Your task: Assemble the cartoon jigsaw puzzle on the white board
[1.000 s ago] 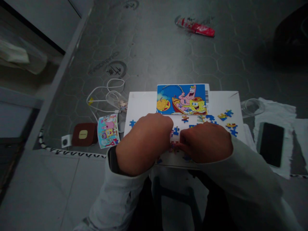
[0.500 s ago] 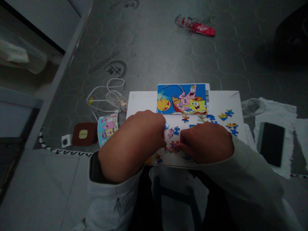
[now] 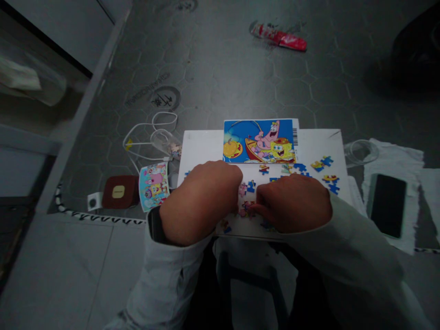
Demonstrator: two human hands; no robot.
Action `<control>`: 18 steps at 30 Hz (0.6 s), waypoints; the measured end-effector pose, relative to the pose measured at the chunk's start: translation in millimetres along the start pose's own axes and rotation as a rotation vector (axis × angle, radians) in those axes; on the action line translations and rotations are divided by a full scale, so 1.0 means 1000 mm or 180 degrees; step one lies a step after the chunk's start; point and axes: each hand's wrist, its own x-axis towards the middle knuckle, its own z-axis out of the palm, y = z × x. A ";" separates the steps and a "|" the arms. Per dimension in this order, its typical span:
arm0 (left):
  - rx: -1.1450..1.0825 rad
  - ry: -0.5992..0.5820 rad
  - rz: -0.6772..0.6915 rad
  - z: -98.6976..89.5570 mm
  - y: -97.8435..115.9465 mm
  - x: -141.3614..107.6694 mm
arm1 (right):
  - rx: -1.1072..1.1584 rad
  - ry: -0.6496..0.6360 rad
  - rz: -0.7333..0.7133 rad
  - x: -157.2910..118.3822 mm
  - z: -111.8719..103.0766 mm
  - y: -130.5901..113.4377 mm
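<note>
My left hand (image 3: 206,199) is bent over the white box top (image 3: 201,142), fingers curled down and mostly hidden behind its back. Whatever it may hold is out of sight. Opposite it, my right hand (image 3: 295,201) is closed, its thumb and curled fingers at a pink jigsaw puzzle piece (image 3: 247,209) lying in the gap between the hands. Just above are a pinkish puzzle piece (image 3: 242,189) and a blue puzzle piece (image 3: 251,186). A picture card (image 3: 259,141) with a cartoon boat scene lies beyond both hands.
More puzzle pieces (image 3: 331,183) are scattered to the right. A phone (image 3: 388,205) rests on white tissue (image 3: 414,156) beside a clear cup (image 3: 362,152). Leftward are a cartoon-printed packet (image 3: 153,185), a white cable (image 3: 137,126) and a brown box (image 3: 120,191). A red wrapper (image 3: 292,41) lies on the floor.
My left hand has moved a little to the right, closer to my right hand, and now covers a small blue piece. My right hand stays almost still at the pink piece.
</note>
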 end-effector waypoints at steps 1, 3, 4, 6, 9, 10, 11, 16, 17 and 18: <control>0.0004 0.0010 -0.0011 0.000 0.000 0.000 | 0.0013 0.0001 0.0001 0.000 0.000 0.000; 0.0032 0.0055 -0.0056 -0.002 0.001 -0.002 | 0.0043 0.0005 0.0004 0.000 0.000 0.000; 0.0037 0.0072 -0.0109 -0.002 0.001 -0.003 | 0.0053 0.0012 0.0013 0.000 -0.001 0.000; 0.0016 0.0047 -0.0238 -0.004 0.001 -0.006 | 0.0062 -0.0006 0.0024 0.000 -0.002 0.000; 0.0017 -0.0018 -0.0373 -0.004 0.001 -0.006 | 0.0025 -0.0071 0.0040 0.000 -0.003 0.000; 0.0030 -0.0023 -0.0319 -0.003 0.001 -0.006 | 0.0016 -0.0088 0.0034 0.000 -0.002 0.000; 0.0047 -0.0003 -0.0234 -0.002 0.001 -0.005 | 0.0016 -0.0091 0.0031 0.000 -0.002 0.000; 0.0079 0.0241 0.0191 0.004 0.003 -0.001 | 0.0029 -0.0047 0.0022 0.001 -0.001 -0.001; 0.0090 0.0241 0.0195 0.004 0.003 0.000 | 0.0021 -0.0056 0.0031 0.001 -0.002 -0.001; 0.0108 0.0232 0.0180 0.004 0.003 0.000 | 0.0014 -0.0069 0.0047 0.001 -0.002 -0.001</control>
